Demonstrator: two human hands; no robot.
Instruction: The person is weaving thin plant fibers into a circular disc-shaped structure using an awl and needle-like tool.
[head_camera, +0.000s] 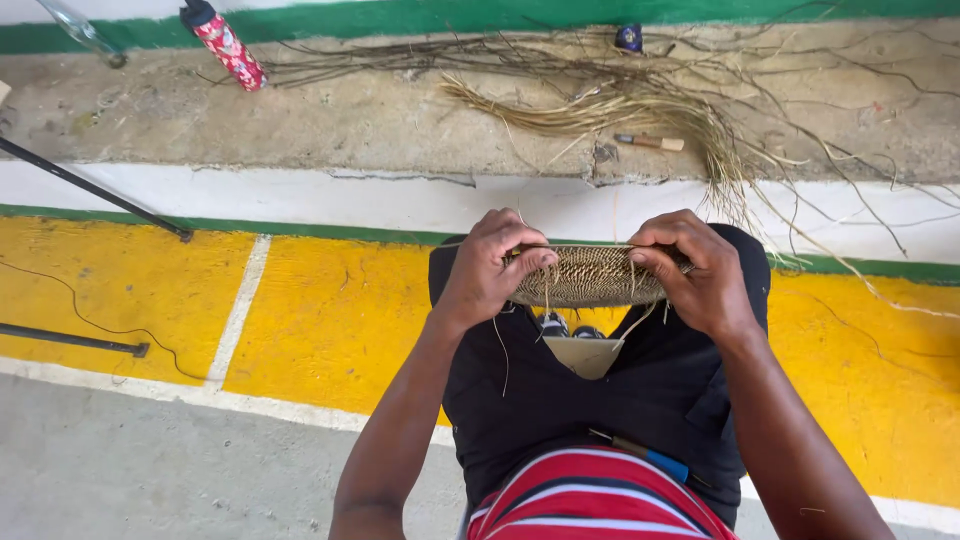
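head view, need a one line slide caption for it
Left hand and right hand grip a woven straw piece on the lap, loose straw bundle on the ledge.

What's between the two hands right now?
In the head view, the woven basket piece spans the gap, gripped by the left hand and right hand.

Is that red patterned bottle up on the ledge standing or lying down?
Lying down: the red patterned bottle rests on its side on the concrete ledge, dark cap toward the wall.

clear bottle (85, 32) cut off at top edge, fingertips (535, 262) hidden behind woven basket (590, 277)
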